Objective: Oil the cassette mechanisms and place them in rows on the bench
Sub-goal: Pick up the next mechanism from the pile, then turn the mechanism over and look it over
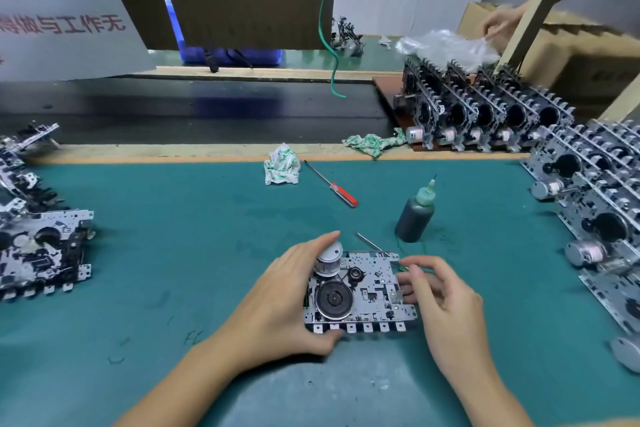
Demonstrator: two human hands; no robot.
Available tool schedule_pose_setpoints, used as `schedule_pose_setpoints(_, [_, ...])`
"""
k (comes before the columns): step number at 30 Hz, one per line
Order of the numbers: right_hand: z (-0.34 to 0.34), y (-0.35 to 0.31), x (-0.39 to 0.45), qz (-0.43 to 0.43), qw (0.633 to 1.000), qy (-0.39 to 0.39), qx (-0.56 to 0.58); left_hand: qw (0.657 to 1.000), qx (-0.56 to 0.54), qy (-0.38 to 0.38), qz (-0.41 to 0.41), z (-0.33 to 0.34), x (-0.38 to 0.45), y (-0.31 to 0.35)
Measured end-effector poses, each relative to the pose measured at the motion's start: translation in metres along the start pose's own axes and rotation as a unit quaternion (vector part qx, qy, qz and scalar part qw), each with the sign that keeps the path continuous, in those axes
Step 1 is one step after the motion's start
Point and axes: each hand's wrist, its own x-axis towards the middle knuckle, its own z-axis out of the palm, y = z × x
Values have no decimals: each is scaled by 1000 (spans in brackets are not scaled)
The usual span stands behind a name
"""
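While the left hand (pixel 294 302) grips the cassette mechanism (pixel 360 291), the right hand (pixel 440 302) pinches its edge.

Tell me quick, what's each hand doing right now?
Left hand: grips the cassette mechanism.
Right hand: fingers pinch a thin tool at the mechanism's edge.

Low in the frame, your left hand (pixel 287 298) grips a cassette mechanism (pixel 360 295) on the green mat (pixel 173 253); your right hand (pixel 440 302) pinches a thin tool (pixel 375 246) at its right edge, oil bottle (pixel 415 215) just above.
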Motion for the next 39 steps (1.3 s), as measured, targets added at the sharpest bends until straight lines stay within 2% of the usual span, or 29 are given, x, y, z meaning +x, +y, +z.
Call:
schedule_pose_setpoints(5, [0,0,0,-7,1000,4,-3,999,-33,-34,-1,-6,-2,-9])
schedule_pose_setpoints(10, [-1,2,0,-16,1000,13,-1,998,-48,-37,-2,-4,-2,-12])
schedule_pose_setpoints(12, [-1,-2,0,-46,999,14,-12,998,-53,-33,-4,-4,-2,-12])
schedule_pose_setpoints(14, [-5,-10,-1,-98,994,-37,-35,997,-66,-42,-10,-5,-2,-12])
schedule_pose_setpoints(16, [-9,-18,4,-158,967,-171,-108,995,-77,-57,-4,-5,-2,-13])
schedule_pose_setpoints(18, [-10,-25,15,-197,900,-298,-247,995,-78,-57,1,-4,-3,-13])
schedule_pose_setpoints(20, [-8,-30,27,-225,829,-359,-365,995,-81,-55,-2,-2,-2,-13])
schedule_pose_setpoints(22, [-4,-36,36,-227,797,-369,-420,996,-82,-44,1,-1,-1,-12])
schedule_pose_setpoints(25, [3,-42,41,-230,769,-369,-468,995,-88,-38,-14,-1,-2,-13])
schedule_pose_setpoints(31, [6,-50,45,-251,761,-350,-484,994,-102,-29,-29,1,-4,-14])
schedule_pose_setpoints(34, [2,-55,51,-232,807,-353,-412,969,-240,-12,-65,-6,4,-11])
schedule_pose_setpoints(36, [1,-56,53,-131,878,-400,-227,907,-405,-3,-116,-16,8,-7])
schedule_pose_setpoints(37, [3,-56,51,-61,892,-441,-81,865,-485,-16,-125,-18,5,-7])
schedule_pose_setpoints(38, [6,-57,47,-2,875,-479,66,836,-534,-34,-122,-20,2,-7])
schedule_pose_setpoints(39, [10,-56,44,39,842,-507,180,807,-572,-39,-143,-20,5,-4])
